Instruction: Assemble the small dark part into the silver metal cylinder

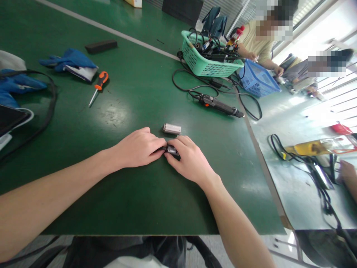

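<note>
Close to the table's front, my right hand (187, 156) is closed around a small dark-grey cylindrical part (172, 150). My left hand (142, 148) pinches a thin black piece, perhaps a cable end, at the left end of that part. The fingers of both hands nearly meet, and they hide much of what they hold. Just beyond my fingertips, a silvery metal cylinder (171, 128) lies on its side on the green table, apart from both hands.
An orange-and-black screwdriver (99, 88) and blue gloves (69, 64) lie at left, near a dark block (101, 46). A corded electric screwdriver (220, 105) rests ahead right, before a green basket (208, 66) of cables. Beside it stands a blue basket (258, 80). People sit at right.
</note>
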Demonstrator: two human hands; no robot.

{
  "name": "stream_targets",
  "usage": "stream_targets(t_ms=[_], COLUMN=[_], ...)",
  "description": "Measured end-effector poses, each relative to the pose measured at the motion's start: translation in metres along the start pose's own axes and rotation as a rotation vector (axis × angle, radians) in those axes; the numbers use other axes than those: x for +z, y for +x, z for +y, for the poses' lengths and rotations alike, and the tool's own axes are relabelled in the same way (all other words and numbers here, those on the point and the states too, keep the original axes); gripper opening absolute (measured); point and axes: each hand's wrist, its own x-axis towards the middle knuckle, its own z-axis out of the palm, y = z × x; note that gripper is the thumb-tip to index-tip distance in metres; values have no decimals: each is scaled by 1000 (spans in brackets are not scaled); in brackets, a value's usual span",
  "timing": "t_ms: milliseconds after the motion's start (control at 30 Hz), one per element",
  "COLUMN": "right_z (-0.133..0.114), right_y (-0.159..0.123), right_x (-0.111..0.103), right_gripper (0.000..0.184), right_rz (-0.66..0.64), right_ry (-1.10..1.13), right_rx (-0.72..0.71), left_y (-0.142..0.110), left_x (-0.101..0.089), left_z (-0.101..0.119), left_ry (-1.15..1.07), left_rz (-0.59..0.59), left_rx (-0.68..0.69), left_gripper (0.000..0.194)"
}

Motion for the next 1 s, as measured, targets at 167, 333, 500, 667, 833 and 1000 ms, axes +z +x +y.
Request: stream_targets(t_ms=[167, 333, 500, 667, 833, 1000], right_z=[0, 0, 1, 2, 2, 2], right_y=[0, -1, 0, -1, -1, -1], right_x=[0, -1, -3, -4, -4, -5], right_gripper=[13, 14, 15, 15, 15, 14], right_rz=[0, -9, -17, -26, -31, -35], right_ry=[-3, -29, -48, -51, -57, -60], right_rx=[7, 13, 24, 29, 31, 33], left_y=[0, 0, 0, 1, 2, 2], left_x=[1, 1, 1, 0, 1, 2], left_z=[0, 0, 0, 0, 0, 1], left_ry=[1, 11, 19, 24, 18, 21], left_rz=[3, 3, 4, 21, 18, 11], left_rx=[-2, -12, -17, -19, -33, -53], left_gripper=[26, 26, 26, 25, 24, 24])
